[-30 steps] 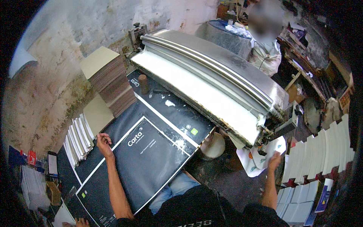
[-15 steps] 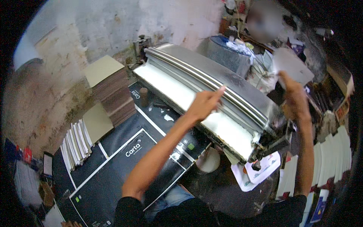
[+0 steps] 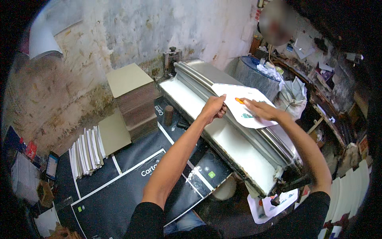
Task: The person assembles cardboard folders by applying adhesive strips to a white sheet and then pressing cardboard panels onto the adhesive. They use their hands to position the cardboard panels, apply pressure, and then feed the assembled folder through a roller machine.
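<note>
A white printed sheet [image 3: 254, 97] with rounded corners and small coloured pictures lies tilted over the steel rollers [image 3: 201, 82] of a roller machine. At its near left edge my left hand [image 3: 215, 108] is closed, pinching the sheet between thumb and fingers. My right hand [image 3: 262, 110] rests on top of the sheet with its fingers stretched out, beside an orange print. Below the rollers, a long trough [image 3: 223, 139] holds a white layer along the machine's near side. Part of the rollers and the steel cover is hidden under the sheet.
Left of the machine stands a tall stack of greyish boards [image 3: 133, 95], with a fanned row of white pieces [image 3: 85, 153] nearby on the black mat [image 3: 119, 199]. More printed sheets [image 3: 274, 205] lie low at the right. Pale stacked pieces [image 3: 350, 191] stand at the far right.
My right hand has brought the sheet leftward from the right side onto the rollers. The fingers of my left hand, pointing over the rollers before, have closed on its edge. The view has shifted.
</note>
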The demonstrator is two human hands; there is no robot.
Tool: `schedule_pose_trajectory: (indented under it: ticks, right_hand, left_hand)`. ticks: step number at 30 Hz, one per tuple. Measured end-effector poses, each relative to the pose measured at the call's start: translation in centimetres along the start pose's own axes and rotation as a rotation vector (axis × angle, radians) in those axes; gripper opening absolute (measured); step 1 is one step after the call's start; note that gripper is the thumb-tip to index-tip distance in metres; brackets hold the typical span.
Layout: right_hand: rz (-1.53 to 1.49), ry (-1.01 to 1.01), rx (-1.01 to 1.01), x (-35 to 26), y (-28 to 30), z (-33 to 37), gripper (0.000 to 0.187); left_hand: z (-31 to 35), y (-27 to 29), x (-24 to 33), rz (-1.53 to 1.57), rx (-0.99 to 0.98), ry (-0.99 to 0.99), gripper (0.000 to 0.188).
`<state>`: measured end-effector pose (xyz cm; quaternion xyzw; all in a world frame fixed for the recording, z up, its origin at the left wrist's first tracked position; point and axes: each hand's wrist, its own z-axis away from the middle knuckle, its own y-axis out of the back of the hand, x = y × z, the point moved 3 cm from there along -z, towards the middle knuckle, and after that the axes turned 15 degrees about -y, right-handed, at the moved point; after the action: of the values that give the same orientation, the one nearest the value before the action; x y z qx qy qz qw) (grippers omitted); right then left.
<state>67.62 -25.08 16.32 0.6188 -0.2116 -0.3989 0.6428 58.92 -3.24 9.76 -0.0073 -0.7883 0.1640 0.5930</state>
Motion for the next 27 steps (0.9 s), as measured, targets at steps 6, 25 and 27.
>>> schedule_pose_trajectory:
  ticks: [6, 25, 27]
  right_hand:
    - [0.061, -0.255, 0.148, 7.2, -2.3, -4.8, 0.081]
    - [0.152, -0.508, 0.105, 7.7, -3.5, -4.8, 0.096]
    - [0.138, -0.507, 0.079, 7.5, -3.4, -4.2, 0.097]
  left_hand:
    - [3.5, 0.6, 0.9, -0.374, -0.159, -0.194, 0.056]
    - [8.2, -2.1, -0.9, -0.86, -0.264, -1.111, 0.063]
    - [8.3, -2.7, -1.0, -0.844, -0.253, -1.117, 0.063]
